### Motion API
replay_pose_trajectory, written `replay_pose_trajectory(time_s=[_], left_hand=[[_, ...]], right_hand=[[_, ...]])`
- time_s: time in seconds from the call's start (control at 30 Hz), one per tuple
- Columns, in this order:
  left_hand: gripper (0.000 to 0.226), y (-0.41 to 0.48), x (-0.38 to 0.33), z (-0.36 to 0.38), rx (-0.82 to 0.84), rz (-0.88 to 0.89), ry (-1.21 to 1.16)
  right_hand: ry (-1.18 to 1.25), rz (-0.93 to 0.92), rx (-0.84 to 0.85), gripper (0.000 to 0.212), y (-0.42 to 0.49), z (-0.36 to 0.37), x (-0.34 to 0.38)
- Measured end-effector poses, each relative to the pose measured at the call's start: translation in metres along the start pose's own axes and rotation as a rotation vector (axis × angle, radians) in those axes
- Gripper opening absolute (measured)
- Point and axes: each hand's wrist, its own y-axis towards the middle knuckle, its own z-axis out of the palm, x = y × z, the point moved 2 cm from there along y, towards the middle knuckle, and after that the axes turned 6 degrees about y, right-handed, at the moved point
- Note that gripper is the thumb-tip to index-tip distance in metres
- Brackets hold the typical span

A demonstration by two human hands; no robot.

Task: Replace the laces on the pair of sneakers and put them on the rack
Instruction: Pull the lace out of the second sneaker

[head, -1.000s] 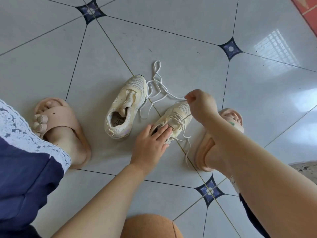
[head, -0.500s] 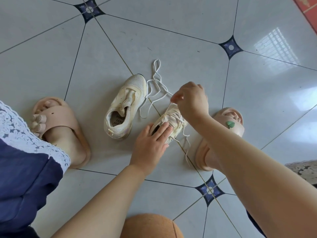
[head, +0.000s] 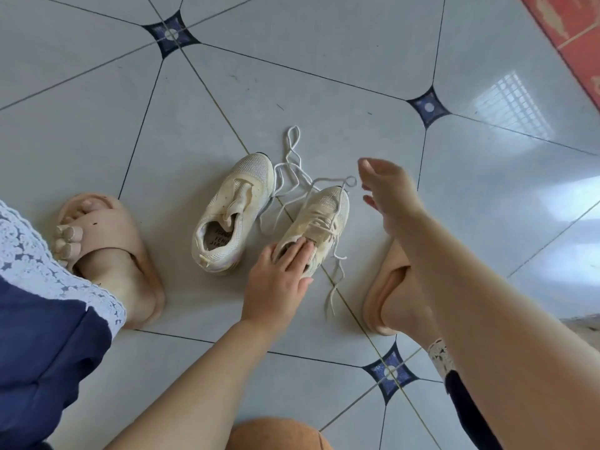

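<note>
Two cream mesh sneakers lie on the tiled floor. The left sneaker (head: 232,212) has no lace, and its tongue stands loose. The right sneaker (head: 319,219) is partly laced with a white lace (head: 337,203) whose ends trail off its toe and its right side. Between the two toes a second, loose white lace (head: 290,164) lies in loops on the floor. My left hand (head: 279,277) presses flat on the heel opening of the right sneaker. My right hand (head: 388,190) hovers to the right of that sneaker's toe, fingers spread, holding nothing.
My feet in peach slides flank the shoes, the left foot (head: 107,254) and the right foot (head: 393,293). A brown rounded object (head: 279,433) sits at the bottom edge. A red mat (head: 571,30) covers the top right corner of the floor.
My right hand pulled the lace over the right sneaker's toe, then let it go and opened, moving right. The lace end now lies curled at the toe. My left hand stayed put.
</note>
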Motion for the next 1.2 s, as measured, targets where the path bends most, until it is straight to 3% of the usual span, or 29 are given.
replay_pose_trajectory(time_s=[0.1,0.2,0.3,0.43,0.57,0.73,0.9,0.97,1.07,1.2], left_hand=[[0.054,0.001,0.0,0.002,0.012,0.04,0.044],[0.052,-0.002,0.0,0.005,0.059,0.005,0.017],[0.054,0.001,-0.002,0.003,0.038,-0.021,0.018],[0.052,0.004,-0.005,-0.004,0.052,-0.042,0.046],[0.046,0.016,-0.006,-0.007,0.107,-0.05,0.083],[0.04,0.014,-0.005,-0.001,0.078,-0.051,0.005],[0.038,0.011,-0.006,-0.003,0.007,-0.008,0.065],[0.042,0.008,-0.007,-0.004,0.013,0.025,0.104],[0.039,0.006,-0.004,-0.005,0.019,0.017,0.11],[0.038,0.009,-0.005,-0.004,0.037,0.03,0.097]], right_hand=[[-0.109,0.054,-0.119,0.027,-0.012,-0.002,-0.039],[-0.225,0.133,0.061,0.011,-0.04,0.01,-0.07],[-0.125,0.152,0.065,0.02,-0.05,0.02,-0.078],[-0.012,0.119,-0.027,0.016,-0.051,0.029,-0.082],[0.02,0.119,-0.002,0.01,-0.048,0.03,-0.084],[-0.066,0.114,0.082,0.016,-0.041,0.026,-0.08],[-0.207,0.065,0.111,0.028,-0.027,0.01,-0.056],[-0.26,0.128,0.142,0.025,-0.014,0.003,-0.042],[0.045,0.328,0.235,0.027,-0.006,-0.008,-0.026],[0.286,0.225,0.176,0.019,-0.013,-0.007,-0.034]])
